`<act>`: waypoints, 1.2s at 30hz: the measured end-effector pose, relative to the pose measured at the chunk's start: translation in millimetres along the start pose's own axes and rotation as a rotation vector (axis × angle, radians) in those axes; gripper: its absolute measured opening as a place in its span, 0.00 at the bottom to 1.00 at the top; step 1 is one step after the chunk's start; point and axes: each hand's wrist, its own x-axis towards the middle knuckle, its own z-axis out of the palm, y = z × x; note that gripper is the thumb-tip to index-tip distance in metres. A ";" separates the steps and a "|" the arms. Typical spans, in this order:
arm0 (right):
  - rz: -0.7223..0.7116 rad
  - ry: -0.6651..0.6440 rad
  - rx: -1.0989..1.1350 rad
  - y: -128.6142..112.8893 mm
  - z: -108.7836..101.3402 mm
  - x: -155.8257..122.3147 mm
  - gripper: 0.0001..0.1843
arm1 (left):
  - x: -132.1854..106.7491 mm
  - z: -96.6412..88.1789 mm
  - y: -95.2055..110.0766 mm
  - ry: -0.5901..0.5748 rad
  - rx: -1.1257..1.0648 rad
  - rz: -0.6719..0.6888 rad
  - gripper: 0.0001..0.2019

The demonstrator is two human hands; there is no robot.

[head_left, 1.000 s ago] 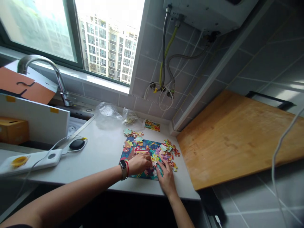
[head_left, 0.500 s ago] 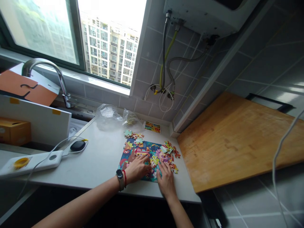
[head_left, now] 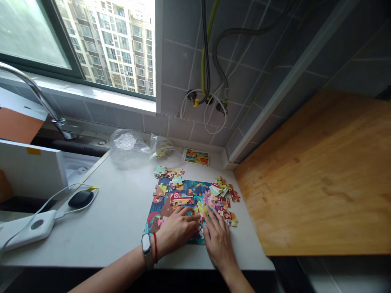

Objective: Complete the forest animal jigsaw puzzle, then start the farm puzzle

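A colourful jigsaw puzzle (head_left: 183,195) lies partly assembled on the white counter (head_left: 122,219). My left hand (head_left: 175,230), with a watch and a red string at the wrist, lies flat on the puzzle's lower part, fingers stretched to the right. My right hand (head_left: 217,240) rests beside it, fingers spread and pressing on the pieces near the puzzle's lower right. Loose pieces (head_left: 224,195) are heaped along the right side, and a few more loose pieces (head_left: 166,171) lie at the top left.
A small picture card (head_left: 197,156) and two clear plastic bags (head_left: 130,146) lie by the tiled wall. A wooden board (head_left: 320,179) lies to the right. On the left are a white power strip (head_left: 33,226), a black mouse (head_left: 81,199), a white box (head_left: 30,171) and a tap (head_left: 36,93).
The view has dropped and closed in on the counter. Both hands have settled flatter on the lower part of the puzzle, the left one sliding a little toward me.
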 end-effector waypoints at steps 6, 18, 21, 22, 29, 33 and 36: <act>0.018 0.011 0.047 -2.8 -4.4 -0.7 0.27 | 12.2 -11.9 -1.9 -0.131 -0.029 -0.010 0.03; 0.025 -0.034 0.075 -8.7 -21.7 4.9 0.25 | 29.1 -45.9 -51.7 -0.195 -0.238 0.098 0.08; 0.039 -0.019 0.077 -9.3 -21.3 4.7 0.25 | 22.2 -43.8 -75.5 -0.100 -0.127 0.078 0.11; 0.041 -0.012 0.083 -9.4 -21.2 4.5 0.25 | 19.4 -42.2 -82.1 -0.077 -0.092 0.072 0.12; 0.055 -0.017 0.091 -10.4 -22.0 4.2 0.26 | 7.6 -31.4 -99.9 -0.054 -0.028 0.055 0.13; 0.072 -0.029 0.101 -11.6 -23.0 4.4 0.27 | 8.7 -30.2 -100.6 -0.053 -0.062 0.060 0.14; 0.093 -0.044 0.113 -12.4 -22.6 3.7 0.29 | 10.7 -32.7 -101.2 -0.083 -0.087 0.060 0.13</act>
